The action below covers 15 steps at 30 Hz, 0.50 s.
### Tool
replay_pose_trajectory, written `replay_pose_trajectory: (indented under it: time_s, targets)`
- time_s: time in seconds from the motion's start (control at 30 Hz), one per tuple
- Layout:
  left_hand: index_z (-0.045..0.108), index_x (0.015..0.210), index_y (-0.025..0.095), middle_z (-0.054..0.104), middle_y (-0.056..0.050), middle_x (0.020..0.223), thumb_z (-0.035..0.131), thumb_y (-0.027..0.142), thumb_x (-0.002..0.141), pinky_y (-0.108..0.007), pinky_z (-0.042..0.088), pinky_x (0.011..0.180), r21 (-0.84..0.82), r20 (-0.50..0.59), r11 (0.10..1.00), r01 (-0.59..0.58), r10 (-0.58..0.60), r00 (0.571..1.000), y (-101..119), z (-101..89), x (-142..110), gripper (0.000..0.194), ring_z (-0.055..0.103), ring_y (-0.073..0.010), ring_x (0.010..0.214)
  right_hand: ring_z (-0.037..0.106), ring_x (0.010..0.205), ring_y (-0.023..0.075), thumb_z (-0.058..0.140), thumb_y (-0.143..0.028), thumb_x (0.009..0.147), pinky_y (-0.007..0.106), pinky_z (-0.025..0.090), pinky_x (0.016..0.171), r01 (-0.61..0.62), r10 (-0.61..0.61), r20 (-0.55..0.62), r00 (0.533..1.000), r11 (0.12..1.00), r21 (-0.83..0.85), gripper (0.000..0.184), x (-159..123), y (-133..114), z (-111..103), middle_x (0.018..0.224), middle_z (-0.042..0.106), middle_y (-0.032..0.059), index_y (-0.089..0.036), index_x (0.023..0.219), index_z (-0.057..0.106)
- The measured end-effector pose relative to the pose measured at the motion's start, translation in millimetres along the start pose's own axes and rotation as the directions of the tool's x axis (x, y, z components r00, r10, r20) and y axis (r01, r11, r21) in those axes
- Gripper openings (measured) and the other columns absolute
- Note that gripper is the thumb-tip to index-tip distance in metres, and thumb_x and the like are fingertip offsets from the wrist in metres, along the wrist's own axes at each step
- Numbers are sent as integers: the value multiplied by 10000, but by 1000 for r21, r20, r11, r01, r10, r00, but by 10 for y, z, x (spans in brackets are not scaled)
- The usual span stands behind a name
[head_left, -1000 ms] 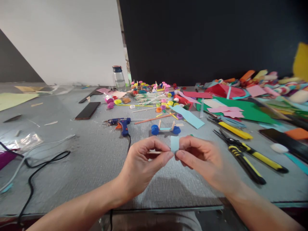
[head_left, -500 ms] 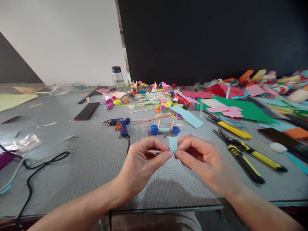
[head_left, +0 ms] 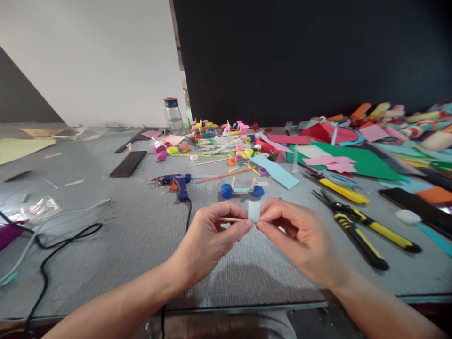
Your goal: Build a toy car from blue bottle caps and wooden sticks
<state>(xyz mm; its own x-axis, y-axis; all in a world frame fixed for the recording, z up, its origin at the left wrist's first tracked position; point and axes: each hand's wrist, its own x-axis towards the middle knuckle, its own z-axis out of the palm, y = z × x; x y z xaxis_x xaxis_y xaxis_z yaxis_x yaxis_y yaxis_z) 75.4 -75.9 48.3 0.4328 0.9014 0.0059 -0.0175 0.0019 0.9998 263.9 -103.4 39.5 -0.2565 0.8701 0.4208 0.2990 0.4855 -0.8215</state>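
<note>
My left hand pinches a thin wooden stick between thumb and fingers, its tip at the lower edge of a small light blue paper strip. Thumb and forefinger of my right hand are closed on the right side of that paper, which stands up between the two hands. Just beyond them sits a small model with blue bottle-cap wheels, upright wooden pieces and a light blue strip across its middle. A blue glue gun lies to the left of the model.
Pliers and a yellow utility knife lie on the right. Coloured paper and bottle caps spread across the back. On the left are a phone, black cable and plastic wrap. A water bottle stands behind.
The paper strip shows slightly shorter and more curved between my fingers. The stick in my left hand lies a little higher, closer to the paper. Both hands keep nearly the same place.
</note>
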Motion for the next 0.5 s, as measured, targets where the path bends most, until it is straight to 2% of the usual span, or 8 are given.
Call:
replay_pose_trajectory:
  time_s: [0.1, 0.3, 0.5]
  targets:
    - [629, 738, 167, 488, 61, 589, 713, 280, 823, -198, 279, 434, 10, -23, 998, -66, 66, 998, -5, 0, -3, 164, 354, -49, 474, 498, 700, 133, 582, -258, 977, 288, 381, 597, -24, 24, -2, 1000, 999, 22, 182, 4, 13, 9, 797, 548, -4, -214, 801, 566]
    - [619, 713, 153, 567, 33, 678, 699, 222, 825, -186, 389, 559, 73, -78, 986, -148, 153, 985, -58, 12, -14, 154, 459, -68, 607, 449, 658, 113, 628, -312, 957, 265, 377, 575, -116, 116, 7, 993, 989, 92, 221, 21, 16, 36, 746, 497, -34, -217, 783, 531]
    - [599, 705, 154, 551, 39, 662, 680, 184, 822, -187, 396, 561, 93, -73, 975, -200, 207, 976, -77, 46, -18, 146, 459, -69, 601, 441, 665, 102, 603, -278, 972, 257, 361, 575, -142, 141, 19, 990, 983, 113, 223, 20, 7, 33, 745, 491, -43, -211, 771, 535]
